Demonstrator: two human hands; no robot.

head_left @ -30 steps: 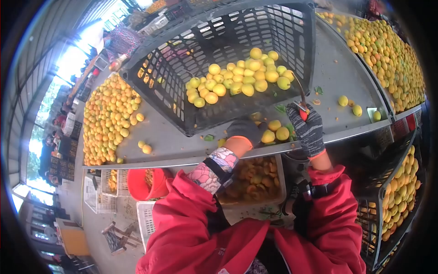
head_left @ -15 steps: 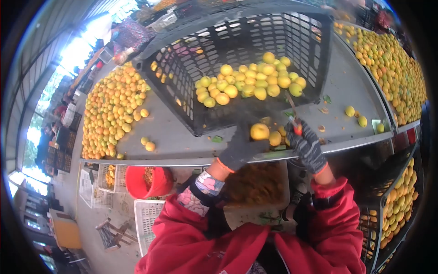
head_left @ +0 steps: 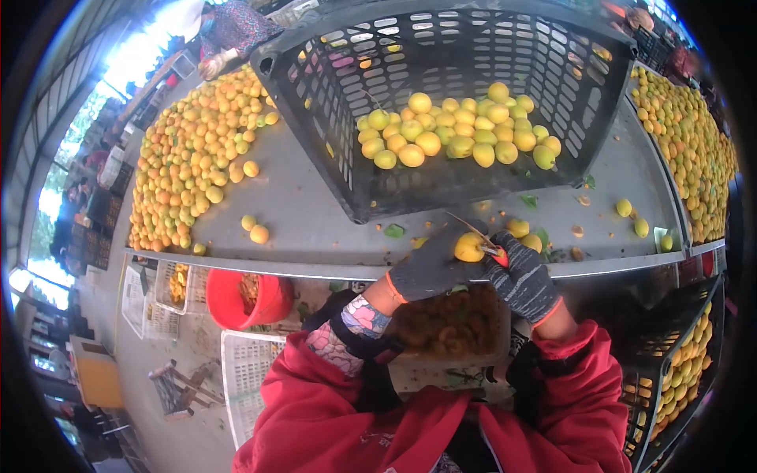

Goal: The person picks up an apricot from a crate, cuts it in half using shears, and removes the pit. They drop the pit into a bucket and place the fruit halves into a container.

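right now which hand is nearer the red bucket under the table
Left. The left hand holds a yellow fruit up and right of the red bucket; the right hand, gripping a knife, is farther right.

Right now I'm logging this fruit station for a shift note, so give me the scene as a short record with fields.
left hand: gloved left hand holds a yellow fruit
right hand: gloved right hand holds a knife against the fruit
crate: black crate tilted on the table, yellow fruit inside
left pile: fruit heap
below: red bucket
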